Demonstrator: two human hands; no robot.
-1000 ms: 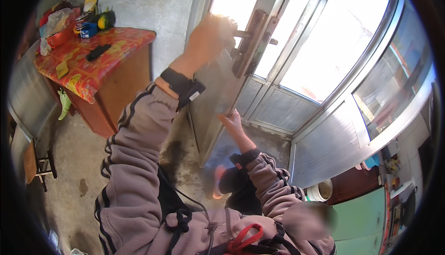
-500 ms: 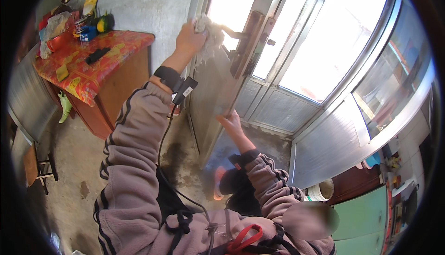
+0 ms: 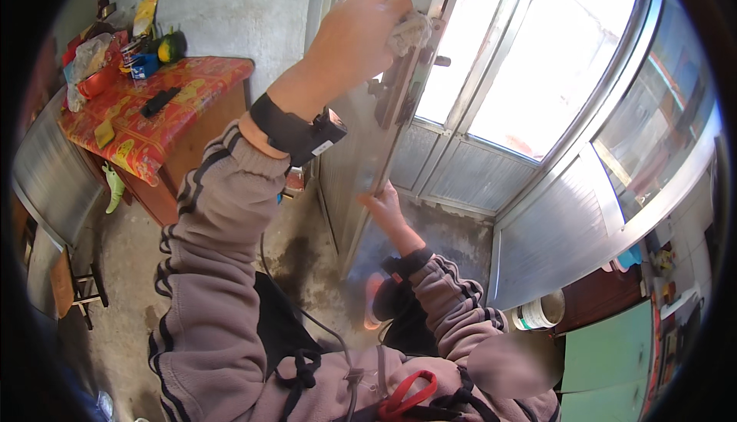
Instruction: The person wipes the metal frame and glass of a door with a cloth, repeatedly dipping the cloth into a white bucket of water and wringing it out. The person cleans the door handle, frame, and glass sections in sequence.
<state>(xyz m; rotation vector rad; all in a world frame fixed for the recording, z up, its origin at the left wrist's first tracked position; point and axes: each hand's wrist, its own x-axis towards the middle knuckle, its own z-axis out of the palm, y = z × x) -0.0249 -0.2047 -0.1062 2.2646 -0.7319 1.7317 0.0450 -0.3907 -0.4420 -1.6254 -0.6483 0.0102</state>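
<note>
The pale, crumpled cloth (image 3: 410, 34) sits in the fingers of the left hand (image 3: 349, 38), which are curled closed around it, a bunch of it showing just past their tips. Half a second ago cloth and hand were out beside the lever, clear of the lock plate (image 3: 390, 99); now they have come across to its upper end, at the edge of the door (image 3: 338, 149). So the cloth is now at the plate and edge rather than off to their left (whether it presses on the metal, I cannot tell).

Below these fingers, the right hand (image 3: 384, 208) has kept its place: thumb on the near face, the other fingers closed around the door's edge, partly hidden. That leaves the 2 hands at 2 heights on the same edge.

Just right of the left fingers, a short stub (image 3: 442, 61) juts from the far side. Well to their left stands the red-patterned surface (image 3: 196, 76), carrying a dark object (image 3: 160, 102).
</note>
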